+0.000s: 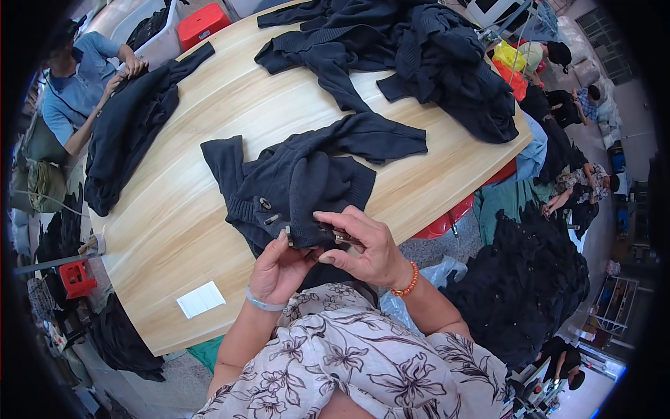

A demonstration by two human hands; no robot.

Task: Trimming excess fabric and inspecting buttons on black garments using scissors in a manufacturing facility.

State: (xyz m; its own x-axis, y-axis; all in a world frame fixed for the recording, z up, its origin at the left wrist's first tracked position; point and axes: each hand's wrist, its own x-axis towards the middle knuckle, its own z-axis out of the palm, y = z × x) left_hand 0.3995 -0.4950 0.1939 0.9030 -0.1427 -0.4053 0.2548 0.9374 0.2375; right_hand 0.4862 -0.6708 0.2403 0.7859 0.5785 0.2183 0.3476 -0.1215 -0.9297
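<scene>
A dark navy knitted cardigan [300, 174] lies spread at the near edge of the table, with oval buttons [265, 203] along its ribbed front. My left hand [276, 272] pinches the cardigan's near edge, its thumb beside a button [288, 234]. Just to the right, my right hand [370, 248] is closed around small metal thread snips [345, 239], whose tips point left toward the knit. The blades are partly hidden by my fingers and the dark cloth.
More dark knitwear [447, 70] is heaped along the table's [174, 251] far right. A white paper slip [201, 299] lies at left. Across the table, a person in blue handles a dark garment [132, 126]. A large dark garment pile [523, 286] and red stool [447, 218] stand at right.
</scene>
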